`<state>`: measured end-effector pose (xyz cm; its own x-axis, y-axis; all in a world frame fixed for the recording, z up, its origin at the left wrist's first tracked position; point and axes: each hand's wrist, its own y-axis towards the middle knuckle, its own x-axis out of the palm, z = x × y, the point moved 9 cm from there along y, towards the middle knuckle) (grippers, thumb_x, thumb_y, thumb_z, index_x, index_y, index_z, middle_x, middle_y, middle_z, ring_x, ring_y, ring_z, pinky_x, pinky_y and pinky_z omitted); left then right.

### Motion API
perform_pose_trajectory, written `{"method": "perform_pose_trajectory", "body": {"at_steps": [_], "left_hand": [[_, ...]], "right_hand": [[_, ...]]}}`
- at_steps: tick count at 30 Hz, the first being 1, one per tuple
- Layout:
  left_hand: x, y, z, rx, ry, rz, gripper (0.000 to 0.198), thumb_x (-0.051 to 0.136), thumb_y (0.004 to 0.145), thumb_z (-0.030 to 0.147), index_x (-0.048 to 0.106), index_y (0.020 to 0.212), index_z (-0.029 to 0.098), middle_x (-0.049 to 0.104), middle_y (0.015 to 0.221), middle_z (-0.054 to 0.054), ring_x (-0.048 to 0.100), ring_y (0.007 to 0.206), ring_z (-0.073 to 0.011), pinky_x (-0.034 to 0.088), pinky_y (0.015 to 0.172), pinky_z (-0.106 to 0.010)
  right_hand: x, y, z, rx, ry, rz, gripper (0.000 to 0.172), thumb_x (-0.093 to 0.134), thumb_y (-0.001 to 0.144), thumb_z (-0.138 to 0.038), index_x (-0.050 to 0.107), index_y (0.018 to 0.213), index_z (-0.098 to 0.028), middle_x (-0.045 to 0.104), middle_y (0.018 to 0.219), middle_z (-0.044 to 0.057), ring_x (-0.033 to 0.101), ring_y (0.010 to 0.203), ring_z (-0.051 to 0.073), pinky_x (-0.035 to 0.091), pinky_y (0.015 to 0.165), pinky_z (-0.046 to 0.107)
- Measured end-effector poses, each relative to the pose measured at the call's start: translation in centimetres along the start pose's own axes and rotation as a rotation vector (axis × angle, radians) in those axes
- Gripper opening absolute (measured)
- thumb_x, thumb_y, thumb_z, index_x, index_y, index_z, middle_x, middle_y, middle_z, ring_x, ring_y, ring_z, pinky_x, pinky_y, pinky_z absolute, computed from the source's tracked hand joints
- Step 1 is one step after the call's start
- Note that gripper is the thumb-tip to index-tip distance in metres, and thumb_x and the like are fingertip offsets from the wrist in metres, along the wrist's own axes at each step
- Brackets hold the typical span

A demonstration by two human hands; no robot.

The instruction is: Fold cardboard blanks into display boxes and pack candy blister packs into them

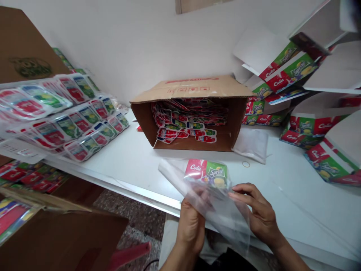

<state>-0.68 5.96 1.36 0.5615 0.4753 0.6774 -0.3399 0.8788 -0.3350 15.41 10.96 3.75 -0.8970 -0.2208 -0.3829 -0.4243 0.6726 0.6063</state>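
Note:
A clear plastic bag (pixel 222 214) is stretched between my two hands over the table's front edge. The bag's film overlaps a printed "Cola" and "Sprite" card packet (pixel 207 173); I cannot tell if the packet lies fully inside. My left hand (pixel 193 218) is closed on the bag's near left part, some fingers seen through the film. On the right side, my right hand (pixel 258 210) pinches the bag with thumb and fingers near the packet's lower right corner.
Behind stands an open cardboard box (pixel 194 145) holding bottle-shaped cutouts. Bagged cutouts (pixel 81 124) are stacked at left. Folded Cola and Sprite cartons (pixel 332 162) crowd the right. Plastic bags (pixel 251 145) and a rubber band (pixel 246 164) lie nearby. Another box (pixel 56 233) sits below left.

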Motion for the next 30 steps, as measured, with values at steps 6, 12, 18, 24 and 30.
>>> {"method": "perform_pose_trajectory", "body": {"at_steps": [6,12,18,24,30], "left_hand": [[0.8,-1.0,-1.4,-0.08,0.032,-0.029,0.038,0.081,0.065,0.021,0.064,0.099,0.018,0.07,0.095,-0.005,0.061,0.06,-0.0091,0.048,0.052,-0.018],[0.5,-0.5,-2.4,-0.122,0.152,0.007,0.039,0.077,0.068,0.037,0.063,0.094,0.012,0.066,0.067,-0.002,0.052,0.038,-0.0081,0.041,0.038,-0.019],[1.7,-0.6,-1.9,-0.06,0.101,-0.038,0.022,0.08,0.068,0.028,0.068,0.08,0.014,0.062,0.071,0.001,0.054,0.055,-0.0065,0.042,0.05,-0.017],[2.3,-0.9,-1.4,0.021,-0.005,-0.019,0.021,0.082,0.065,0.025,0.069,0.08,0.017,0.065,0.079,-0.001,0.06,0.077,-0.0133,0.048,0.079,-0.026],[2.3,-0.7,-2.4,-0.066,-0.007,-0.028,0.019,0.078,0.068,0.022,0.071,0.084,0.015,0.07,0.089,-0.005,0.063,0.087,-0.0177,0.048,0.082,-0.029]], "right_hand": [[-0.9,0.8,-0.9,0.033,0.049,0.055,0.033,0.055,0.087,-0.009,0.065,0.112,-0.028,0.057,0.104,0.005,0.059,0.094,0.016,0.05,0.077,0.026],[-2.0,1.3,-0.9,0.129,0.122,0.136,0.025,0.054,0.087,-0.011,0.069,0.1,-0.026,0.062,0.093,0.003,0.061,0.083,0.015,0.05,0.069,0.023],[-2.1,1.2,-0.2,0.195,0.183,0.13,0.017,0.058,0.086,-0.017,0.07,0.093,-0.025,0.062,0.085,0.003,0.06,0.076,0.017,0.049,0.064,0.026],[-2.4,1.0,0.2,0.26,0.165,0.151,0.016,0.058,0.087,-0.02,0.071,0.094,-0.025,0.061,0.084,0.002,0.058,0.072,0.015,0.049,0.064,0.025],[-1.9,0.5,1.2,0.315,0.201,0.12,0.017,0.059,0.086,-0.024,0.071,0.098,-0.023,0.064,0.089,0.005,0.06,0.077,0.018,0.05,0.063,0.027]]}}
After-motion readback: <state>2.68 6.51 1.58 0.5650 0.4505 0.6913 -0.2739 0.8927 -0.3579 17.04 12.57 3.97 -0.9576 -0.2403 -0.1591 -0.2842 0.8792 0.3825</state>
